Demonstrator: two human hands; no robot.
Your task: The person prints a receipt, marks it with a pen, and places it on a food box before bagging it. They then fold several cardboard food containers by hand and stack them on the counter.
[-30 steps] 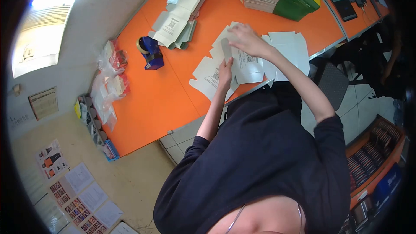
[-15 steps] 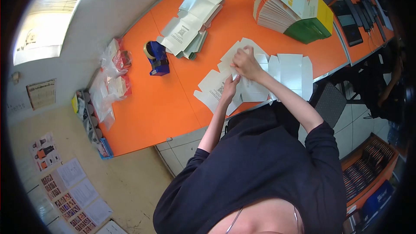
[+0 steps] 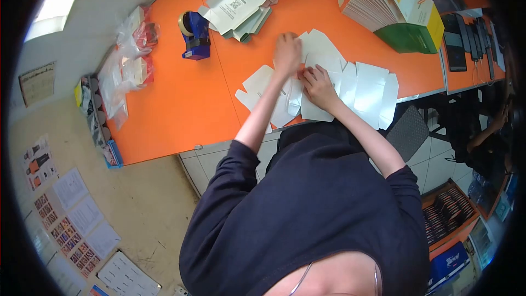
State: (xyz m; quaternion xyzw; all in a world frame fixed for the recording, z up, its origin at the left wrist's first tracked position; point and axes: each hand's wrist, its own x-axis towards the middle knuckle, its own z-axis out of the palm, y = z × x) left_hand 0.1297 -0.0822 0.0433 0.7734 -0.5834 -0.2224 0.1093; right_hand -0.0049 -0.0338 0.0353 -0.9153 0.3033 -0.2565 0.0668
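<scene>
Flat white cardboard box sheets [image 3: 323, 49] lie unfolded near the front edge of the orange table. My left hand [image 3: 287, 55] is at the upper left part of the sheets, its fingers bent; what they hold, if anything, is hidden. My right hand [image 3: 319, 87] rests on the middle of the sheets with its fingers apart. A shiny silver sheet section [image 3: 370, 90] extends to the right of that hand. Farther back, a stack of folded white and silver cartons [image 3: 235, 8] stands beside a blue tape dispenser [image 3: 196, 35].
Green and yellow boxes [image 3: 408, 35] hold a fanned row of printed cartons at the back right. Plastic bags with red items [image 3: 134, 68] lie at the left. Dark phones [image 3: 455, 41] sit on the far right table. A grey stool [image 3: 408, 131] stands below the edge.
My left hand has moved up and away along the sheets. My right hand has come down and spread on them. The camera view has shifted, and the left sheet sits differently.
</scene>
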